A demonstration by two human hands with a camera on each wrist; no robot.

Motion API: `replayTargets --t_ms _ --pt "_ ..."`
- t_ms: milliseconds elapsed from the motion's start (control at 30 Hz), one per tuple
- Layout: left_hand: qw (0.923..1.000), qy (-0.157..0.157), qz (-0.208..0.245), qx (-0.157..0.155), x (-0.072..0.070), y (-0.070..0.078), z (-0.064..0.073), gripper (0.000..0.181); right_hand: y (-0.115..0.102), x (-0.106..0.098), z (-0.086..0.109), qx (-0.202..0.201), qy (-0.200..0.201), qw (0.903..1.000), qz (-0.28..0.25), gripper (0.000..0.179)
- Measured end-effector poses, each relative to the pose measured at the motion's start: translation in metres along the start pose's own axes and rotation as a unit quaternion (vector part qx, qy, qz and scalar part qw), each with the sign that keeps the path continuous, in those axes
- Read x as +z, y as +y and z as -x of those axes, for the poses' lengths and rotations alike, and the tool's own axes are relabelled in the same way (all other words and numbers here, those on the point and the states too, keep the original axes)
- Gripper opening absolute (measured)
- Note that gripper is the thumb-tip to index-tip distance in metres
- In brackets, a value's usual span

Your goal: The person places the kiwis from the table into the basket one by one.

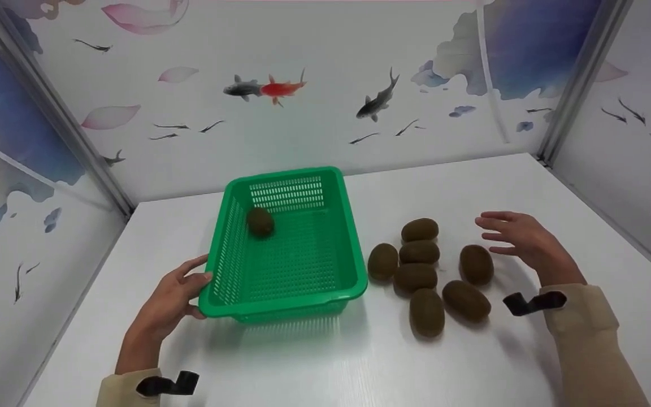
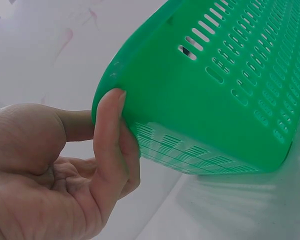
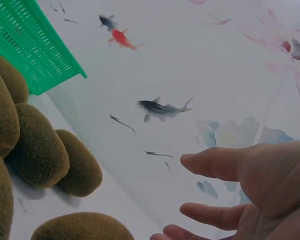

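A green plastic basket [image 1: 280,308] stands on the white table with one brown, fuzzy kiwi [image 1: 260,222] inside, near its left wall. My left hand [image 1: 170,297] grips the basket's rim at the near left corner; the left wrist view shows bent fingers [image 2: 110,135] against the rim's underside. To the basket's right lies a loose cluster of several kiwis [image 1: 419,252]. Over the table at the right, my right hand [image 1: 520,240] has its fingers spread and holds nothing. The closest fruit to it is a kiwi [image 1: 476,264] just below and left of its fingers.
White walls [image 1: 314,135] printed with fish and petals enclose the table [image 1: 325,373] at the back and both sides. Metal posts [image 1: 580,85] stand at the back corners. Both sleeves carry a black strap [image 1: 534,303].
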State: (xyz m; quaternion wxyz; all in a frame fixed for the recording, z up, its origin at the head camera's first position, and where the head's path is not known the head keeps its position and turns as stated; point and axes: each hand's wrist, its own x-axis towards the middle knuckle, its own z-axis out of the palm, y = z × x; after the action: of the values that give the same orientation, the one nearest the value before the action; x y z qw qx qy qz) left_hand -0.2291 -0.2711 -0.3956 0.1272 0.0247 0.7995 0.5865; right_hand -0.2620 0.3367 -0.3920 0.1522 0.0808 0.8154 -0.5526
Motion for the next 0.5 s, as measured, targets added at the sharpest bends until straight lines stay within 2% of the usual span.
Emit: replayTargets --t_ms 500 --pt "1.0000 0.003 0.001 0.004 0.000 -0.002 -0.001 0.060 0.022 0.000 -0.011 0.062 -0.050 0.9968 0.011 0.094"
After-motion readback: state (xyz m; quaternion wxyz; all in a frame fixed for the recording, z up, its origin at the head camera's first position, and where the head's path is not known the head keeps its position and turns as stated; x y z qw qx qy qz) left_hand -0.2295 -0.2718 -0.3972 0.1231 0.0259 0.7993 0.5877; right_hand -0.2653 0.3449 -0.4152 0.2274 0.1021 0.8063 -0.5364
